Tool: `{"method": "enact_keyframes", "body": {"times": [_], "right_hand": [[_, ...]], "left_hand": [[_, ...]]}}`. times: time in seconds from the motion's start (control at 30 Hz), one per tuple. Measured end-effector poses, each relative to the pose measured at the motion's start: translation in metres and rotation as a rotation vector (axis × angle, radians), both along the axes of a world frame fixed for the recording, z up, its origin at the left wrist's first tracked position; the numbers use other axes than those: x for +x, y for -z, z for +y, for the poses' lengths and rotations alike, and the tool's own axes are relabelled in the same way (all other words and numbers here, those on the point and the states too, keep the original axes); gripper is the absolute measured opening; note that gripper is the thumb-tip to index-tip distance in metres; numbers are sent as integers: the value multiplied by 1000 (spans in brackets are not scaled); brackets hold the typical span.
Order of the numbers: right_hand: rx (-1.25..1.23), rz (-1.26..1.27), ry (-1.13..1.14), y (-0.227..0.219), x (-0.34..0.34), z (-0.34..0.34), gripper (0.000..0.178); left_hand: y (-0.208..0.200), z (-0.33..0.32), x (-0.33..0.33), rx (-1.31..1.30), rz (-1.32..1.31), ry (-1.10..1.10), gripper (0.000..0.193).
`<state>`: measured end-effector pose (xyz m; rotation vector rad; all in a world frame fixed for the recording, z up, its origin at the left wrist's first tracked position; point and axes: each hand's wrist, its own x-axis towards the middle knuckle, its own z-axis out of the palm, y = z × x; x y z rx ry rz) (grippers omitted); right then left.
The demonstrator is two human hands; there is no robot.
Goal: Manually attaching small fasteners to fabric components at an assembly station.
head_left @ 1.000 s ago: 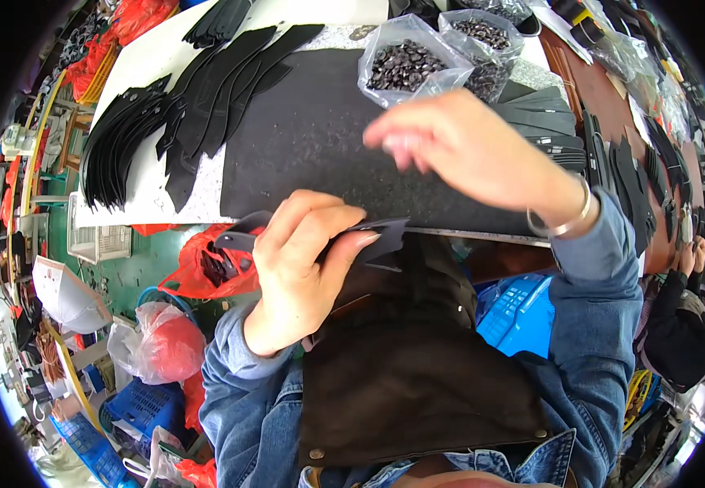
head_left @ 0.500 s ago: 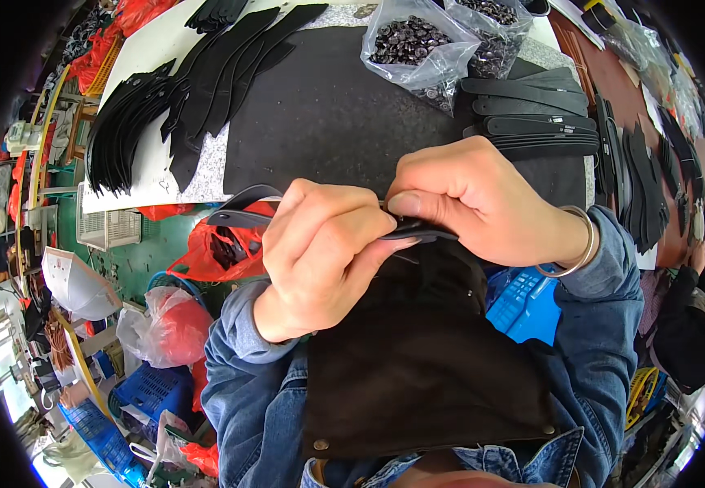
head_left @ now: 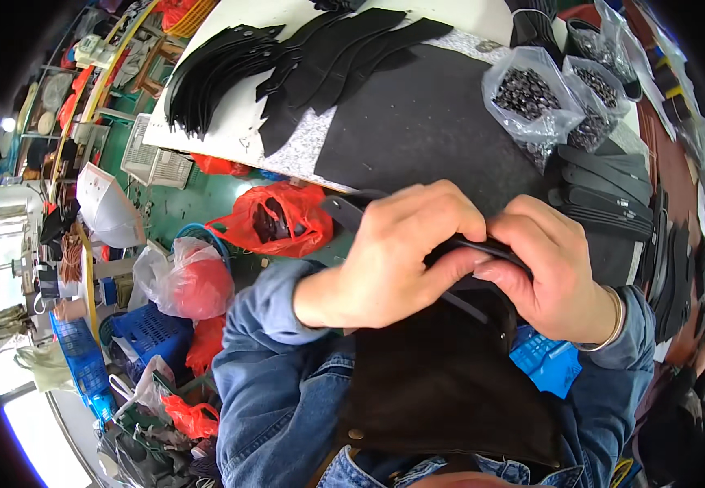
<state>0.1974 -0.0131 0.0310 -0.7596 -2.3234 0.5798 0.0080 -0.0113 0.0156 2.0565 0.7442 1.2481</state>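
Over my dark apron (head_left: 450,390), both hands grip a black strap (head_left: 343,213) with a smooth, leather-like surface. My left hand (head_left: 401,256) is closed on it, thumb below and fingers over the top. One rounded end sticks out past the left knuckles. My right hand (head_left: 543,268) closes round the strap just beside the left, and the two thumbs nearly meet. Between the hands only a short dark edge shows; my fingers hide the rest. Another stretch of black strip hangs under the thumbs.
On the table, a dark mat (head_left: 417,122) lies beside fanned black strips (head_left: 218,77). Clear bags of dark shiny buttons (head_left: 527,93) and stacked black straps (head_left: 604,195) sit to the right. A red bag (head_left: 287,224) and blue baskets (head_left: 153,333) stand low at left.
My view has swung left, so the table things appear farther right. My right hand's fingers have gone from pinching at the strap to wrapping over it, and my hands have come closer together.
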Motion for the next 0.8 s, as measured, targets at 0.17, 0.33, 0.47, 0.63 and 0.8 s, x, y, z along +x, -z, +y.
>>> {"method": "enact_keyframes", "body": {"times": [0.17,0.33,0.47,0.63,0.8], "right_hand": [[-131,104,87,-11,20,17,63],[-211,129,164,-6,31,16,52],[-229,116,254,-5,41,14,48],[-238,148,398,2,68,11,43],[-92,61,537,1,88,12,38]], "left_hand": [[-51,76,-60,409,348,-452,15],[-65,191,-161,920,801,-808,13],[-6,223,-202,518,1071,-975,18],[25,192,-139,426,970,-800,33],[46,181,-120,-67,988,-796,37]]}}
